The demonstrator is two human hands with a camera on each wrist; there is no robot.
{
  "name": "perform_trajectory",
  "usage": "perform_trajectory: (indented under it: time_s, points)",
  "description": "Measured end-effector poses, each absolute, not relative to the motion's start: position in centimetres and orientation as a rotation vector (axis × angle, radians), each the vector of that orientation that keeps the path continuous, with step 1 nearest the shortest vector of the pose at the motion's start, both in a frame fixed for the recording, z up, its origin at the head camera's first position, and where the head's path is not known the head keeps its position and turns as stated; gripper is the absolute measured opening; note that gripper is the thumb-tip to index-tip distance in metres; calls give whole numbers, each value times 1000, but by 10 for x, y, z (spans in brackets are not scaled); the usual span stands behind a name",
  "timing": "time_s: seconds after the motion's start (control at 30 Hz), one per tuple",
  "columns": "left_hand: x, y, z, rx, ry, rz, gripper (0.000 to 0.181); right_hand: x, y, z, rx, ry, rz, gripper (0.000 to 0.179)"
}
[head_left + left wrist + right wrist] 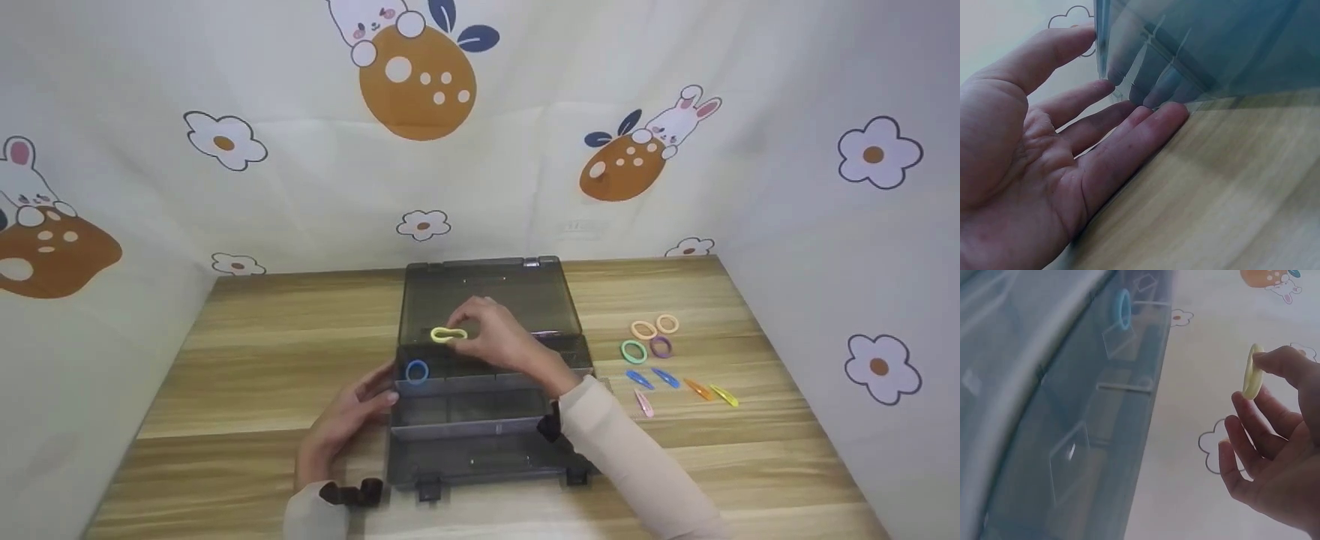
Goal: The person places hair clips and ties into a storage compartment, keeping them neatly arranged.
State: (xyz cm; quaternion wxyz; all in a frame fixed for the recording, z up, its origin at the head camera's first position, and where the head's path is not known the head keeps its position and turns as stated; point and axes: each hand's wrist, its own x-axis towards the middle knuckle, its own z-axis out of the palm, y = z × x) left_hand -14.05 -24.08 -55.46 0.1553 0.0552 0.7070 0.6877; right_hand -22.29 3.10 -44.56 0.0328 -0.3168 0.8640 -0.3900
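Observation:
A translucent dark grey box lies with its lid folded back on the wooden table. My right hand is above the box's far part, pinching a yellow hair tie between thumb and fingers; the right wrist view shows the same yellow hair tie apart from the box wall. A blue hair tie sits in the box's far left compartment. My left hand is at the box's left side, its fingers extended and thumb at the wall's edge, as the left wrist view shows.
To the right of the box lie two peach hair ties, a green hair tie and a purple hair tie. Nearer are several snap clips: blue, pink, orange and yellow. A patterned curtain stands behind the table.

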Motion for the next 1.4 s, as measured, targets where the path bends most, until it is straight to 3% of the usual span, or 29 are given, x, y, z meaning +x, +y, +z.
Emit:
perform_trajectory:
  time_s: [0.27, 0.73, 0.93, 1.17, 1.4]
  points:
    - [-141, -240, -554, 109, 2077, 1940, 69, -225, 20, -463, -873, 2688, -1087, 14]
    - [-141, -241, -553, 134, 2060, 1956, 70, -227, 15, -491, -937, 2625, -899, 17]
    - [-140, -239, -551, 152, 2090, 1932, 69, -228, 13, -494, -950, 2636, -845, 22]
    - [-140, -239, -551, 108, 2081, 1939, 69, -229, 15, -492, -1016, 2620, -806, 41]
    - [-139, -239, -551, 129, 2075, 1938, 68, -227, 21, -478, -1027, 2583, -969, 38]
